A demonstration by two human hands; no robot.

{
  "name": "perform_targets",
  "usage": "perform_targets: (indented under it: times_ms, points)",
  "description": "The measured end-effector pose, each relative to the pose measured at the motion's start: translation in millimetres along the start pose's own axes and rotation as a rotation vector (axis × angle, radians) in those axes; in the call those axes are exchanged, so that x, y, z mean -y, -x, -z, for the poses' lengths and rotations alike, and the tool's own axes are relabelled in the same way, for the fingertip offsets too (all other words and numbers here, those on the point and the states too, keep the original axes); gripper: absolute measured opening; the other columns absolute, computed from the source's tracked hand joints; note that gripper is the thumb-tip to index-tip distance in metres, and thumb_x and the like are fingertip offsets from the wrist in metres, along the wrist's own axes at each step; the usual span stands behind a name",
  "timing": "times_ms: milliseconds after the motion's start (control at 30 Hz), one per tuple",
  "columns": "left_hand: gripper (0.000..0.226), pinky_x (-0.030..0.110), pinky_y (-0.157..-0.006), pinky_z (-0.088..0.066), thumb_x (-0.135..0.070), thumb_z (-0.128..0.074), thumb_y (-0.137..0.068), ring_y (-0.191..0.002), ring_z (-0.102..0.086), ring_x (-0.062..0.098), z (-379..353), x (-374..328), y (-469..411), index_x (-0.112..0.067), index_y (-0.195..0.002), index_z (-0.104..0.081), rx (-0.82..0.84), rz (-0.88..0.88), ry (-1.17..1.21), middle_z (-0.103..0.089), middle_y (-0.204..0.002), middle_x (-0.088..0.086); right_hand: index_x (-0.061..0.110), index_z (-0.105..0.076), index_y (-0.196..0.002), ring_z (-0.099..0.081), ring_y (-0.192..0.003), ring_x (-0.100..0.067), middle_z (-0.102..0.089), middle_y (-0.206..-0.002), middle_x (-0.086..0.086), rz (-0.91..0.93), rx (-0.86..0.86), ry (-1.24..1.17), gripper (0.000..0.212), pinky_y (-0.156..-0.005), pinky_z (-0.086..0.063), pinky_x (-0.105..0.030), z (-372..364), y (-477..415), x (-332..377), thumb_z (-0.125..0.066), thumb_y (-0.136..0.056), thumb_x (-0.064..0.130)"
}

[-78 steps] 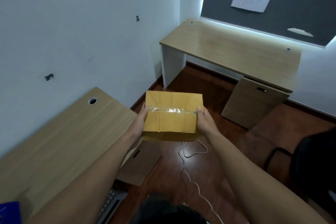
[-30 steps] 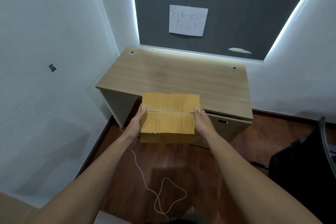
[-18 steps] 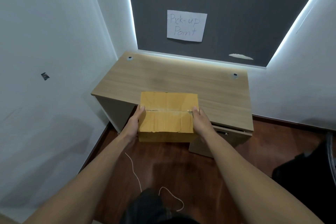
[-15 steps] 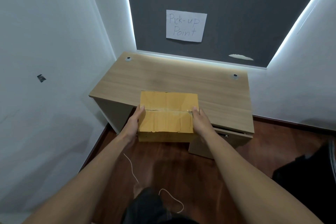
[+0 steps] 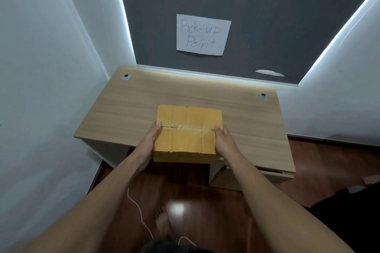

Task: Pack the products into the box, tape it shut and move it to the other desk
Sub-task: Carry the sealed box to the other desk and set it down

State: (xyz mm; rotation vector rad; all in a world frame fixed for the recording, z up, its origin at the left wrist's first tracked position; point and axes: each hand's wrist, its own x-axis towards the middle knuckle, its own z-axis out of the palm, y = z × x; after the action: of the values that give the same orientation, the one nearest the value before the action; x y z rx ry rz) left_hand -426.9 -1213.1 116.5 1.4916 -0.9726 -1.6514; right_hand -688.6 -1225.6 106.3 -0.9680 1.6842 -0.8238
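Observation:
A closed cardboard box (image 5: pixel 188 129), its top seam taped with clear tape, is held out in front of me over the near edge of a light wooden desk (image 5: pixel 131 107). My left hand (image 5: pixel 148 141) presses flat against the box's left side. My right hand (image 5: pixel 224 142) grips its right side, thumb at the seam. Whether the box's bottom touches the desk is hidden. The box's contents are not visible.
A paper sign reading "Pick-up Point" (image 5: pixel 202 35) hangs on the dark wall panel behind the desk. A drawer unit (image 5: pixel 226 178) sits under the desk's right side. A thin white cable (image 5: pixel 139 211) trails across the wooden floor by my bare foot (image 5: pixel 162 222). White walls close in both sides.
I have turned away from the first desk and walked up to the desk with the sign. The box, held the same way in both hands, now sits over that desk's front edge.

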Motion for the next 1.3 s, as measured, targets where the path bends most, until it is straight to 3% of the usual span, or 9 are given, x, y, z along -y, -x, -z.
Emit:
perform_targets:
  times_ms: [167, 233, 300, 400, 567, 833, 1000, 1200, 1300]
  points:
    - [0.058, 0.053, -0.118, -0.047, -0.070, -0.039, -0.110, -0.143, -0.056, 0.016, 33, -17, -58, -0.049, -0.164, -0.040, 0.079, 0.032, -0.009, -0.060, -0.156, -0.014, 0.030, -0.047, -0.156, -0.055, -0.132, -0.023, -0.060, -0.146, 0.001, -0.040, -0.061, 0.013, 0.055, -0.114, -0.044, -0.045, -28, -46, 17, -0.028, -0.111, 0.055]
    - [0.057, 0.048, -0.109, -0.054, -0.069, -0.039, -0.110, -0.140, -0.059, 0.015, 44, -25, -76, -0.050, -0.164, -0.040, 0.095, 0.048, -0.014, -0.063, -0.153, -0.014, 0.028, -0.049, -0.155, -0.055, -0.134, -0.024, -0.060, -0.147, 0.001, -0.043, -0.075, 0.009, 0.055, -0.117, -0.043, -0.046, -39, -58, 22, -0.028, -0.112, 0.055]
    - [0.056, 0.043, -0.107, -0.054, -0.067, -0.041, -0.110, -0.140, -0.060, 0.016, 56, -30, -95, -0.049, -0.163, -0.042, 0.105, 0.070, -0.007, -0.064, -0.152, -0.014, 0.028, -0.049, -0.154, -0.055, -0.134, -0.024, -0.060, -0.147, 0.001, -0.061, -0.095, 0.006, 0.055, -0.116, -0.044, -0.047, -52, -70, 28, -0.028, -0.111, 0.054]
    - [0.060, 0.048, -0.119, -0.046, -0.070, -0.042, -0.108, -0.145, -0.056, 0.016, 68, -34, -117, -0.050, -0.165, -0.040, 0.102, 0.078, -0.020, -0.060, -0.156, -0.015, 0.028, -0.049, -0.154, -0.057, -0.129, -0.022, -0.061, -0.143, 0.002, -0.066, -0.097, -0.008, 0.054, -0.114, -0.045, -0.045, -62, -81, 36, -0.028, -0.112, 0.054]
    - [0.091, 0.064, -0.131, -0.025, -0.101, -0.052, -0.080, -0.162, -0.036, 0.018, 91, -26, -161, -0.064, -0.161, -0.033, 0.111, 0.118, -0.051, -0.043, -0.171, -0.020, 0.029, -0.050, -0.153, -0.056, -0.132, -0.023, -0.061, -0.144, 0.001, -0.064, -0.092, 0.001, 0.053, -0.116, -0.044, -0.046, -71, -107, 46, -0.029, -0.112, 0.055]
    - [0.085, 0.059, -0.130, -0.031, -0.095, -0.044, -0.090, -0.158, -0.041, 0.018, 82, -45, -200, -0.058, -0.165, -0.031, 0.118, 0.123, -0.084, -0.045, -0.170, -0.017, 0.026, -0.049, -0.155, -0.053, -0.138, -0.024, -0.058, -0.148, 0.000, -0.073, -0.077, 0.030, 0.055, -0.119, -0.040, -0.048, -73, -162, 46, -0.029, -0.112, 0.054]
    - [0.063, 0.061, -0.127, -0.034, -0.088, -0.039, -0.098, -0.154, -0.046, 0.020, 69, -53, -259, -0.063, -0.156, -0.041, 0.036, 0.154, -0.082, -0.049, -0.165, -0.018, 0.025, -0.051, -0.152, -0.052, -0.135, -0.025, -0.058, -0.147, -0.002, -0.073, -0.067, 0.024, 0.048, -0.114, -0.041, -0.042, -76, -226, 42, -0.030, -0.113, 0.045]
    - [0.084, 0.067, -0.125, -0.035, -0.100, -0.046, -0.084, -0.157, -0.042, 0.020, 66, -28, -342, -0.063, -0.159, -0.037, 0.040, 0.205, -0.105, -0.045, -0.169, -0.020, 0.030, -0.050, -0.148, -0.057, -0.131, -0.025, -0.060, -0.133, 0.005, -0.128, -0.108, 0.024, 0.047, -0.110, -0.044, -0.043, -69, -280, 26, -0.031, -0.111, 0.052]
    - [0.082, 0.058, -0.131, -0.031, -0.099, -0.043, -0.087, -0.160, -0.042, 0.017, 67, 7, -384, -0.059, -0.159, -0.045, 0.010, 0.238, -0.074, -0.049, -0.167, -0.020, 0.025, -0.051, -0.149, -0.059, -0.125, -0.020, -0.063, -0.133, 0.006, -0.092, -0.144, 0.012, 0.045, -0.102, -0.045, -0.037, -69, -304, 24, -0.033, -0.113, 0.046]
